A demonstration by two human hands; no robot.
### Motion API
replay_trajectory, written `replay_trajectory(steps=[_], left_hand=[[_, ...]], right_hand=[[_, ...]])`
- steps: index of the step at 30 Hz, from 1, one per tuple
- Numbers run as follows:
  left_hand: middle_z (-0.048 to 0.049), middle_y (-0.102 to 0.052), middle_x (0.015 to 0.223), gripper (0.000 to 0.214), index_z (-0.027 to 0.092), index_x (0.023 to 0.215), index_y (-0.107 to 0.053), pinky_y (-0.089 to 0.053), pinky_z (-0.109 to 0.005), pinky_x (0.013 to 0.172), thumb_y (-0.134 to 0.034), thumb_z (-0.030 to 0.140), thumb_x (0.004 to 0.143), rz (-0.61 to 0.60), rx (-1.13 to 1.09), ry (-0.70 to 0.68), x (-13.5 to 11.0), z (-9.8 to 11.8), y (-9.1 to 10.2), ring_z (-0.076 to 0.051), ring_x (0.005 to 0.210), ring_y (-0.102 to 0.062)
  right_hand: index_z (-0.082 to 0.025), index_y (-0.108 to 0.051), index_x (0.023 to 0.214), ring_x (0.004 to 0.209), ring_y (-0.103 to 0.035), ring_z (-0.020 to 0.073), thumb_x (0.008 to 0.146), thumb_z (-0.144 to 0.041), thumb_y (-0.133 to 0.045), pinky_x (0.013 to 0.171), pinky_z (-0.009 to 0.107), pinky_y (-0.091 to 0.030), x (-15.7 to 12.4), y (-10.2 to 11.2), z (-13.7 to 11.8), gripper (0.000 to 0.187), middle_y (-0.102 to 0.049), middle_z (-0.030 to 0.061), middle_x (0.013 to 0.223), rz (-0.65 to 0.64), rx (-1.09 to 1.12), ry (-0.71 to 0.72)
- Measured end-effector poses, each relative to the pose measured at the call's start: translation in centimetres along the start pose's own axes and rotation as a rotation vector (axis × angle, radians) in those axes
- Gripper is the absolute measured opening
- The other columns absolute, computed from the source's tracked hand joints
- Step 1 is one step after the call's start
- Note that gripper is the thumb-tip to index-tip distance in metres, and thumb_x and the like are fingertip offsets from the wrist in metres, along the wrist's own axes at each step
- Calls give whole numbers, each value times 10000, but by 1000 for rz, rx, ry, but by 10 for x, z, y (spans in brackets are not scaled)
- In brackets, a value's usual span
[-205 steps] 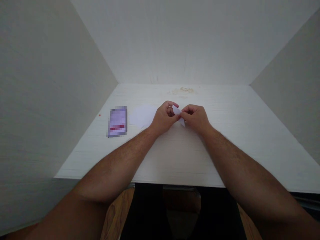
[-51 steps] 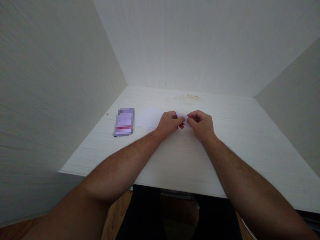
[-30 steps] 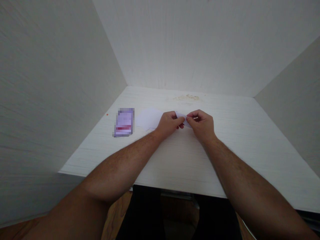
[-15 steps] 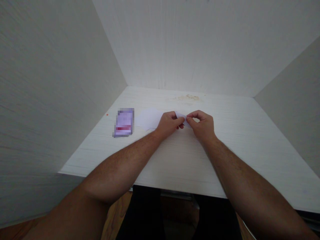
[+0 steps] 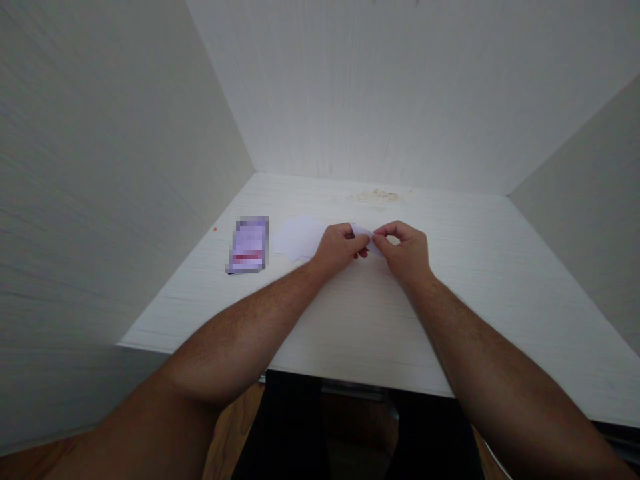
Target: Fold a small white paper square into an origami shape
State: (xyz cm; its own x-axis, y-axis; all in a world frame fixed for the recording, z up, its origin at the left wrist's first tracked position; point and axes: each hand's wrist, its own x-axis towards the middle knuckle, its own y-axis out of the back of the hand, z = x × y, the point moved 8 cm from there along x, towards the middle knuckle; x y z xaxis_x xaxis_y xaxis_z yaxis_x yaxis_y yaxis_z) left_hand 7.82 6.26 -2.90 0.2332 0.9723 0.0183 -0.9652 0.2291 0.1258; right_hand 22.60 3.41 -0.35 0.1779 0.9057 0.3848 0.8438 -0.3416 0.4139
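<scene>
A small folded piece of white paper (image 5: 367, 237) is pinched between both my hands over the middle of the white table (image 5: 350, 320). My left hand (image 5: 337, 245) is closed on its left end with thumb and fingers. Closed on the right end is my right hand (image 5: 407, 250), fingers curled over the fold. Most of the paper is hidden by my fingers. Both forearms reach in from the near edge of the table.
Loose white sheets (image 5: 297, 238) lie flat just left of my left hand. A purple and white packet (image 5: 248, 245) lies further left. White walls close in the table on three sides. A brownish stain (image 5: 375, 195) marks the far part of the surface.
Since the oldest frame the view has shifted and the paper sits flatter between my fingers. Over the last second my hands have hardly moved, only small finger shifts.
</scene>
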Motion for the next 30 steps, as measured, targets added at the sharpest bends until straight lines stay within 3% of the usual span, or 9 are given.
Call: replay_trajectory(steps=[22, 30], left_hand=[[-8, -644, 552, 113, 120, 698, -651, -408, -192, 473, -639, 211, 763, 0, 10, -3, 1, -1, 0, -81, 482, -563], [-25, -675, 599, 144, 123, 735, -645, -476, -196, 504, -693, 255, 760, -42, -78, -64, 2, 0, -2, -95, 522, -613]], right_hand=[[-201, -696, 723, 642, -584, 131, 743, -267, -668, 633, 289, -452, 1, 0, -1, 74, -698, -1, 722, 9, 12, 21], [-191, -675, 722, 682, -617, 146, 746, -266, -668, 698, 318, -475, 2, -4, 2, 79, -700, 7, 726, -33, 53, 11]])
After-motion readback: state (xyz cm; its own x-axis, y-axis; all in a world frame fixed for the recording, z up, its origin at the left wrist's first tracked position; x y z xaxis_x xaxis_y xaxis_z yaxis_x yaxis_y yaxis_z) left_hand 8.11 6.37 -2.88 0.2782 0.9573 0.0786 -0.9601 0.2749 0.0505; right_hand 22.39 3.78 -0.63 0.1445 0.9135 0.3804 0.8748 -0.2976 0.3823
